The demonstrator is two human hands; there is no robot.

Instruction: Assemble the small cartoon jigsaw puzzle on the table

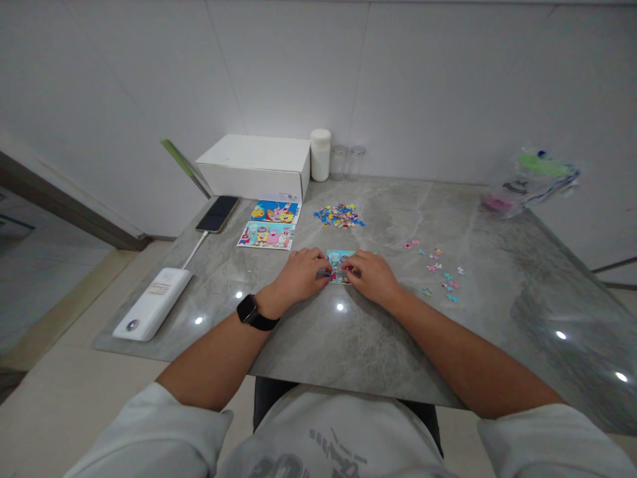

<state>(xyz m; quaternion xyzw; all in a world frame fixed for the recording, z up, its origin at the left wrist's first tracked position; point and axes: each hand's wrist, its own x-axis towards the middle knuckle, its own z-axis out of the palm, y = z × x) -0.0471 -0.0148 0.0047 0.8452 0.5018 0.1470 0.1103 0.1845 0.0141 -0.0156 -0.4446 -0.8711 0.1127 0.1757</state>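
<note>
Puzzle panel (341,264), small and part-built, lies flat on the grey table (348,345) right in front of you, well back from the near edge. Your left hand (298,272) has its fingers curled down onto the panel's left edge. Your right hand (373,275) mirrors it, fingertips on the right edge. Both press from above rather than wrap around it. Whether either one pinches a loose piece is too small to tell.

Bare tabletop runs between your forearms up to the panel. Beyond the panel sits a heap of loose pieces (339,215), apart from your hands. To your right, scattered pieces (440,272) lie near your right wrist, with open table past them to the far right edge. To your left, two picture cards (270,226) lie just beyond your left hand. A phone (217,213) and a power bank (152,303) line the left edge. A white box (259,164) stands against the back edge.
</note>
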